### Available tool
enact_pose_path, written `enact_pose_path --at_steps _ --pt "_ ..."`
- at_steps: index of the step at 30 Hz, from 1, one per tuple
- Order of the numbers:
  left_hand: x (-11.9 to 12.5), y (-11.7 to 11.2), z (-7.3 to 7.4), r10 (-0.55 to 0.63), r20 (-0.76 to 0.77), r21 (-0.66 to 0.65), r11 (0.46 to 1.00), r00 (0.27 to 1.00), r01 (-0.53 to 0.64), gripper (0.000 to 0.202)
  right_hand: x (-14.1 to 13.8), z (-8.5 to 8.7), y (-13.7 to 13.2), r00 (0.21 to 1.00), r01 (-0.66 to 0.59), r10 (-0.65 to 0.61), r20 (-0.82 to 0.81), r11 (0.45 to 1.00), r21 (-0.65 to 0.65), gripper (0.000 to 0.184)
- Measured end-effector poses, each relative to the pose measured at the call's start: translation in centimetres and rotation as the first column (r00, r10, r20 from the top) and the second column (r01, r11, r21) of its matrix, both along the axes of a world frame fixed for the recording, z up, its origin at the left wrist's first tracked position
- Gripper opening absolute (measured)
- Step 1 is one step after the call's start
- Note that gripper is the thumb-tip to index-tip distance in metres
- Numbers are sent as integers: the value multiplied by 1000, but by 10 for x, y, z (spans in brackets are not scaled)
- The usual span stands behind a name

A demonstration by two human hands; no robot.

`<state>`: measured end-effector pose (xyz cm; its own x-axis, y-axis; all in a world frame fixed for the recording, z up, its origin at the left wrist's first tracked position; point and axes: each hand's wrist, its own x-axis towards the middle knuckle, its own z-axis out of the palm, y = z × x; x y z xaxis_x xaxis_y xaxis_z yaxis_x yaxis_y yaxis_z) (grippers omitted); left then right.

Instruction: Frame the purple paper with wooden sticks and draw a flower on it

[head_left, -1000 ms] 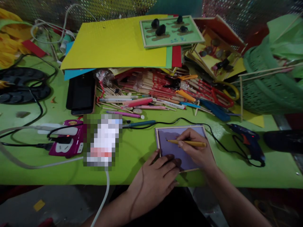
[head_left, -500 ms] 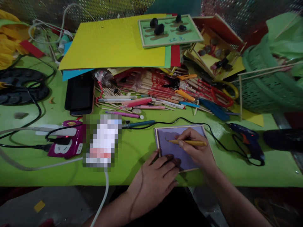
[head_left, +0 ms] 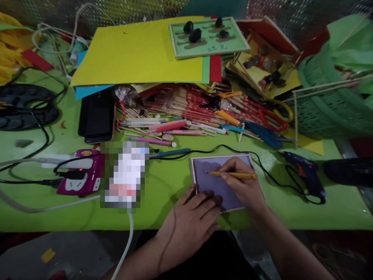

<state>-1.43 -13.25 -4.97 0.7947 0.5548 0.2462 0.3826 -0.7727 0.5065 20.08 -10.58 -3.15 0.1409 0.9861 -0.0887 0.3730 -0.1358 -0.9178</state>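
A purple card point(head_left: 208, 165) edged with thin wooden sticks lies on the green table point(head_left: 163, 179) in front of me. My right hand point(head_left: 241, 181) rests over its right part, fingers closed round a yellow pen point(head_left: 239, 175). The pen's tip points left and meets the card beside a short dark curved line. My left hand point(head_left: 195, 217) lies flat across the card's lower left corner, fingers spread, holding nothing.
Right of the card lies a blue glue gun point(head_left: 305, 171) with its cable. To the left are a blurred-out phone point(head_left: 126, 175) and a magenta power strip point(head_left: 80, 175). Behind lie several markers point(head_left: 169, 126), sticks, yellow sheets point(head_left: 140, 54), a framed green picture point(head_left: 210, 37) and a green basket point(head_left: 326, 105).
The pen and my right hand have shifted very slightly to the right, and a bit more of the dark line shows at the tip. My left hand stays in place.
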Motion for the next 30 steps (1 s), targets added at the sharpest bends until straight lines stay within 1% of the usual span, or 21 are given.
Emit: enact_pose_path --at_steps 5,13,19,24,27,30 --pt "-1 0 -1 -3 -14 -11 1000 1000 3 34 1 -1 0 1000 -1 0 20 1000 12 6" --pt "0 0 -2 -2 -11 19 1000 1000 2 35 1 -2 1 998 8 -11 59 998 62 5" --pt "0 1 0 2 -16 15 1000 1000 -2 34 1 -4 2 998 10 -14 62 997 70 6" --pt "0 1 0 1 -17 14 1000 1000 -1 33 0 -3 3 998 10 -14 59 998 70 7" --pt "1 2 -1 6 -11 18 1000 1000 -6 33 2 -3 2 1000 20 -21 16 997 74 8" --pt "1 1 0 11 4 27 1000 1000 -11 33 4 -7 1 991 62 -53 -121 995 73 6"
